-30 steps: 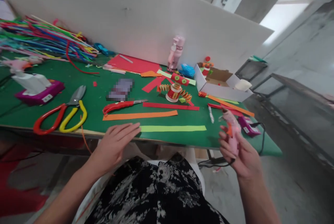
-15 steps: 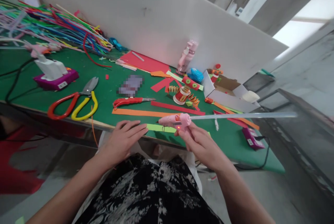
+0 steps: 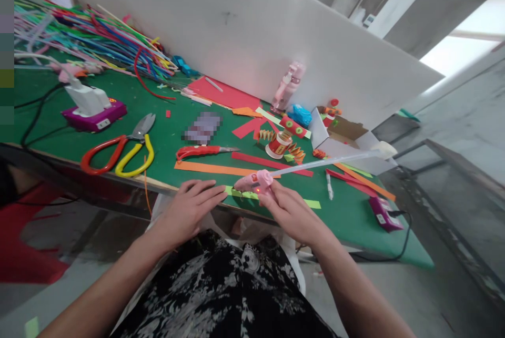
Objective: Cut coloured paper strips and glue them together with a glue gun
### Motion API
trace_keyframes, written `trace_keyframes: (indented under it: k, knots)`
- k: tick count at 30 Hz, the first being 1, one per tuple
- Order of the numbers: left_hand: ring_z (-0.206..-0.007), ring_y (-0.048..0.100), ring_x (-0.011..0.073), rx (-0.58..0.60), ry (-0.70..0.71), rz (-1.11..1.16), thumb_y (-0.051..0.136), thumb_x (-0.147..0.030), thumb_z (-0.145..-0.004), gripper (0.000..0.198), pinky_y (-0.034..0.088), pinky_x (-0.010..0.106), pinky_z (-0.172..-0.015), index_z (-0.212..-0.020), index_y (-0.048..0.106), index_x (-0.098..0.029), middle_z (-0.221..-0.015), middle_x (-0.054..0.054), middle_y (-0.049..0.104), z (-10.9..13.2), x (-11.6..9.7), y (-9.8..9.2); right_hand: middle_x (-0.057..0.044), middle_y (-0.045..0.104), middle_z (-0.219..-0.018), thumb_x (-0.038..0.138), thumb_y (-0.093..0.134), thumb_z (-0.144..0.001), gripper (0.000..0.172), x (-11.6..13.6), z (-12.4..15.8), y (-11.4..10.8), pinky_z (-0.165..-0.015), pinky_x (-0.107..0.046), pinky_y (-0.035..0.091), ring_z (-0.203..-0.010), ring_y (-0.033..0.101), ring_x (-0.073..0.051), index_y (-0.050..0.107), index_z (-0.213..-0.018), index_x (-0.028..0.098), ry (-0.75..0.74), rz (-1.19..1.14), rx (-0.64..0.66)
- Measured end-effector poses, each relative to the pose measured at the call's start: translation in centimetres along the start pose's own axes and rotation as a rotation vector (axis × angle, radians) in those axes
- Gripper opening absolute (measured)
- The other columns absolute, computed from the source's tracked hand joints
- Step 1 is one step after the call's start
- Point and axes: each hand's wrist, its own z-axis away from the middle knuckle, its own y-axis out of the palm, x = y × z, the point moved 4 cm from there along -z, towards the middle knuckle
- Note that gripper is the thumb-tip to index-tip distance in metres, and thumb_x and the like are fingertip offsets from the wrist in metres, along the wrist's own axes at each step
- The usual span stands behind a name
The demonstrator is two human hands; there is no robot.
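Note:
My right hand (image 3: pixel 294 209) is wrapped round the grip of a pink hot glue gun (image 3: pixel 254 183) with a lit red lamp. A long clear glue stick (image 3: pixel 327 163) sticks out of its back end. The gun's nozzle is over the left part of a light green paper strip (image 3: pixel 311 204) near the table's front edge; whether it touches is hard to tell. My left hand (image 3: pixel 193 204) lies with fingers stretched out flat, its fingertips at the strip's left end. Just behind are an orange paper strip (image 3: pixel 209 169) and a red paper strip (image 3: pixel 272 163).
On the green table (image 3: pixel 158 196) lie red-handled scissors (image 3: pixel 201 152), large shears (image 3: pixel 118 154) and a paper-cup figure (image 3: pixel 278 143). Purple power strips (image 3: pixel 94 116) stand at both sides. A white box (image 3: pixel 343 138) is at right; pipe cleaners (image 3: pixel 106 38) are heaped at back left.
The glue gun has moved left along the green strip, toward my left hand, and its glue stick now slants upward. My left hand has stayed at the strip's end. The view has shifted slightly.

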Motion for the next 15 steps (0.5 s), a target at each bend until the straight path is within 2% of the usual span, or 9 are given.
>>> trace_keyframes:
  k: [5,12,15]
  knots:
    - [-0.129,0.05,0.0242,-0.008,0.002,-0.005,0.051,-0.002,-0.067,0.07,0.032,0.043,-0.102,-0.134,0.052,-0.024,-0.138,0.003,0.063,-0.16,-0.03,-0.16,-0.012,0.07,-0.12,0.035,0.04,-0.101,0.034,0.25,-0.19,0.22,-0.098,-0.033,0.045,-0.114,0.063,-0.024,0.065,-0.112,0.016,-0.002,-0.027,0.006]
    - [-0.131,0.049,0.0243,0.009,-0.007,0.014,0.053,-0.003,-0.065,0.075,0.032,0.043,-0.104,-0.137,0.049,-0.025,-0.141,0.002,0.061,0.09,0.17,0.16,-0.012,0.069,-0.122,0.035,0.041,-0.101,0.034,0.06,-0.27,0.41,-0.096,-0.034,0.045,-0.114,0.063,-0.026,0.063,-0.119,0.016,-0.002,-0.011,-0.013]
    - [-0.132,0.048,0.024,0.024,-0.022,0.028,0.055,-0.003,-0.065,0.076,0.033,0.043,-0.105,-0.138,0.049,-0.026,-0.142,0.001,0.06,0.17,0.28,0.34,-0.012,0.07,-0.118,0.036,0.041,-0.102,0.033,0.06,-0.2,0.32,-0.096,-0.035,0.046,-0.111,0.064,-0.025,0.063,-0.116,0.017,0.01,-0.031,-0.011]
